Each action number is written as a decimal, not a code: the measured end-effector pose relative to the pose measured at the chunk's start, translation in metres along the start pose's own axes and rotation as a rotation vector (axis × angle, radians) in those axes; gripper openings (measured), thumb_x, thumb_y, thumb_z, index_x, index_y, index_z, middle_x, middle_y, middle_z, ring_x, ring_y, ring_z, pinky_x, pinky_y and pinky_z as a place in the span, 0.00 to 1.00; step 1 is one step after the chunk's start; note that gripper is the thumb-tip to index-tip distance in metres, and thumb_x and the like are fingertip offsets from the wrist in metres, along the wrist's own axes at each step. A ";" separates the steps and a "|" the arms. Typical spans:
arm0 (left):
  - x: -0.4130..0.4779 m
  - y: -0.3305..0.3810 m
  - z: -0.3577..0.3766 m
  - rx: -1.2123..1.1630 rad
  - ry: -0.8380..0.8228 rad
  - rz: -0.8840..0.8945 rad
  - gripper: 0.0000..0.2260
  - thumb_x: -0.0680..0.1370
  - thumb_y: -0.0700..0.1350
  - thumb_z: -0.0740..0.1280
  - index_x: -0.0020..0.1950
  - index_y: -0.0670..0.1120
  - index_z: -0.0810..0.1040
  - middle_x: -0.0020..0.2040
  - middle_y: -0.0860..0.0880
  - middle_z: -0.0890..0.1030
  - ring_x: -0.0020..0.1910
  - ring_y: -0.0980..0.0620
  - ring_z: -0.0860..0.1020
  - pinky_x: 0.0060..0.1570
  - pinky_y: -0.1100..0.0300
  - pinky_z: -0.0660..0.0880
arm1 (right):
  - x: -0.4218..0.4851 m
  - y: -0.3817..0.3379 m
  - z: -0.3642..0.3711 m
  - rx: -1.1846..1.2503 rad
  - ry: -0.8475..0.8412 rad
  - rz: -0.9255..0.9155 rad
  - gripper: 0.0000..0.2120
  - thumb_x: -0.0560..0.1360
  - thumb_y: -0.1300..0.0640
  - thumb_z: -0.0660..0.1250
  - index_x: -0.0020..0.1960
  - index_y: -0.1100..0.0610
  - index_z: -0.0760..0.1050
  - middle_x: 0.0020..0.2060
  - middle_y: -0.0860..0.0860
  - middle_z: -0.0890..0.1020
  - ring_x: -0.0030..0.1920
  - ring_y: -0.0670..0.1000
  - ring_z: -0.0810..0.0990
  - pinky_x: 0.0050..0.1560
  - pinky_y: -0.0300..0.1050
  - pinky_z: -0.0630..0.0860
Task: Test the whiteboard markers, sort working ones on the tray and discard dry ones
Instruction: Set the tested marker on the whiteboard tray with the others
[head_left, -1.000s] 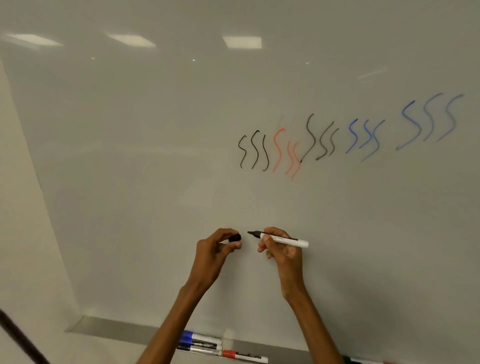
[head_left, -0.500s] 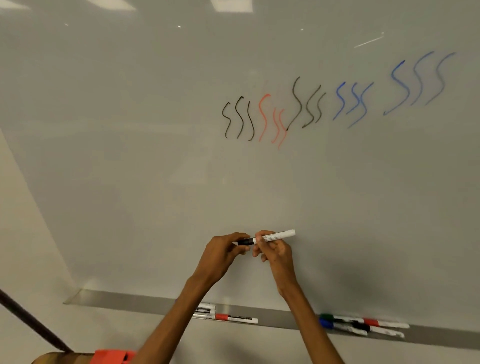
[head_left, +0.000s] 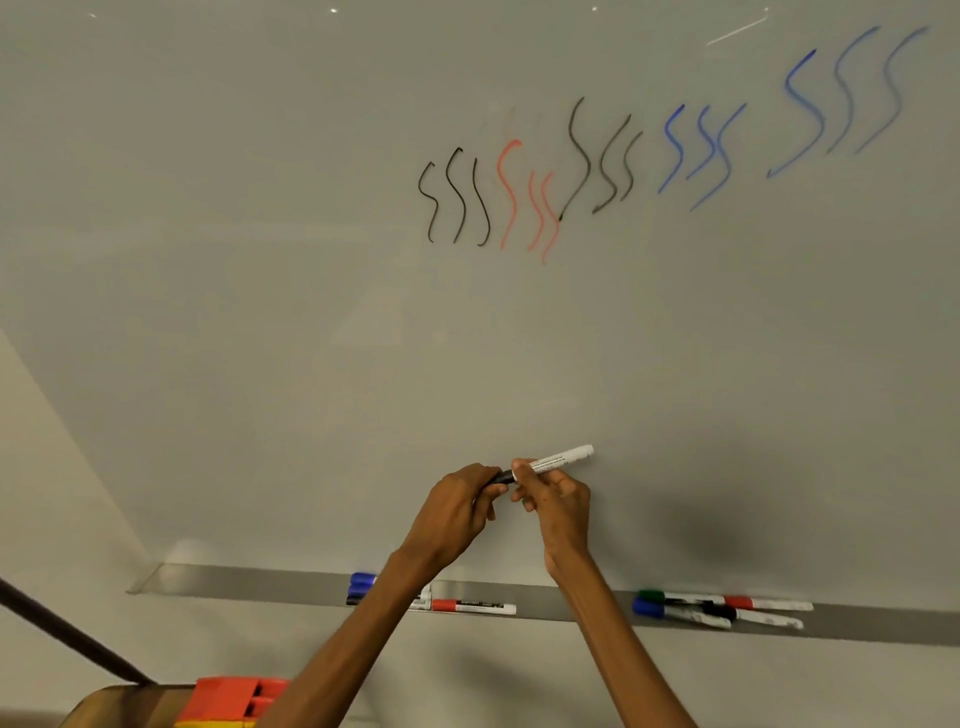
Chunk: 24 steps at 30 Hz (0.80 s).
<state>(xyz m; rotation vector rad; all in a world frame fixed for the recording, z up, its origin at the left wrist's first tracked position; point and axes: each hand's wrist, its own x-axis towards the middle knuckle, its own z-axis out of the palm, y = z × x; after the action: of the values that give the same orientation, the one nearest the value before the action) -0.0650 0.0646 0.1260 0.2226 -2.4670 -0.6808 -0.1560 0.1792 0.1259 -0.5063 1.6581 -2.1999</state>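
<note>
My right hand (head_left: 551, 499) grips a white-barrelled black marker (head_left: 563, 458) held level in front of the whiteboard (head_left: 260, 312). My left hand (head_left: 457, 512) pinches the black cap (head_left: 500, 477), which sits on the marker's tip end. Wavy test strokes (head_left: 571, 171) in black, red and blue run across the board above. The metal tray (head_left: 249, 584) below holds blue markers (head_left: 361, 586) and a red marker (head_left: 470, 606) behind my left arm. A group of green, blue, black and red markers (head_left: 717, 609) lies on the tray to the right.
A red and yellow block (head_left: 228, 701) rests on a wooden surface (head_left: 114, 709) at the bottom left. A dark rod (head_left: 62, 631) slants down toward it. The pale wall (head_left: 47, 467) borders the board on the left.
The cap in my left hand, apart from the tip a second ago, has come onto the marker. The view has tilted down, showing more of the tray.
</note>
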 end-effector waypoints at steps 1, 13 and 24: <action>-0.003 -0.004 -0.001 0.035 -0.033 -0.001 0.15 0.82 0.54 0.56 0.58 0.48 0.79 0.40 0.52 0.81 0.37 0.56 0.78 0.40 0.63 0.74 | 0.000 0.003 -0.003 -0.008 -0.022 0.027 0.04 0.74 0.58 0.72 0.44 0.59 0.83 0.31 0.54 0.82 0.31 0.47 0.78 0.32 0.38 0.73; -0.042 -0.068 0.010 0.217 -0.264 -0.148 0.13 0.79 0.53 0.64 0.63 0.58 0.78 0.45 0.53 0.83 0.43 0.52 0.78 0.38 0.65 0.67 | 0.003 0.063 -0.039 -0.251 -0.203 0.137 0.07 0.68 0.64 0.76 0.46 0.60 0.83 0.34 0.50 0.83 0.34 0.45 0.79 0.34 0.36 0.73; -0.082 -0.114 0.077 0.210 -0.328 -0.332 0.09 0.78 0.45 0.63 0.56 0.51 0.80 0.51 0.51 0.82 0.49 0.49 0.80 0.50 0.54 0.76 | 0.000 0.170 -0.055 -0.894 -0.293 -0.016 0.09 0.75 0.58 0.69 0.53 0.49 0.82 0.49 0.44 0.83 0.50 0.44 0.80 0.54 0.36 0.75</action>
<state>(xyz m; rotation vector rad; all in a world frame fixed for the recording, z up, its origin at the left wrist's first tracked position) -0.0398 0.0237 -0.0268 0.6605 -2.8518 -0.6310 -0.1723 0.1808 -0.0520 -0.9924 2.3779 -1.1913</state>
